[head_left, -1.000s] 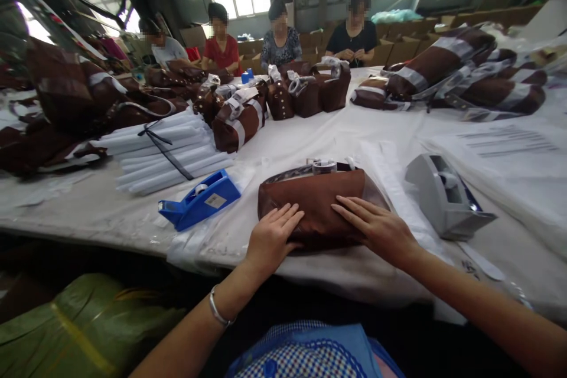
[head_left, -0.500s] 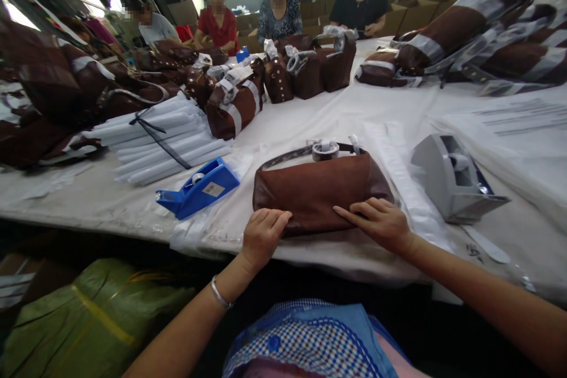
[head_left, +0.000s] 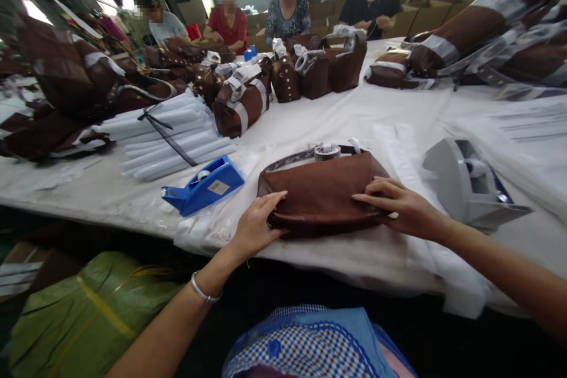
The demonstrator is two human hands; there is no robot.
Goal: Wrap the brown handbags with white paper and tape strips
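Observation:
A brown leather handbag (head_left: pixel 323 186) lies on its side near the table's front edge, its strap and a wrapped metal ring on the far side. My left hand (head_left: pixel 257 221) grips its left end, fingers on top and thumb at the lower edge. At the right end my right hand (head_left: pixel 398 204) has its fingers over the leather; its thumb is partly hidden. Left of the bag is a blue tape dispenser (head_left: pixel 208 186), and to the right a grey tape dispenser (head_left: pixel 465 180).
Rolled white sheets (head_left: pixel 163 136) tied with a dark band lie at left. Several wrapped brown bags (head_left: pixel 243 106) stand behind, with a pile of more bags (head_left: pixel 469 35) at back right. Co-workers (head_left: pixel 287 15) sit across the table. A green sack (head_left: pixel 88 313) is below at left.
My hands have moved apart from the bag's near edge to its two ends. The near edge now stands higher, with more of the underside showing. The view has shifted slightly left.

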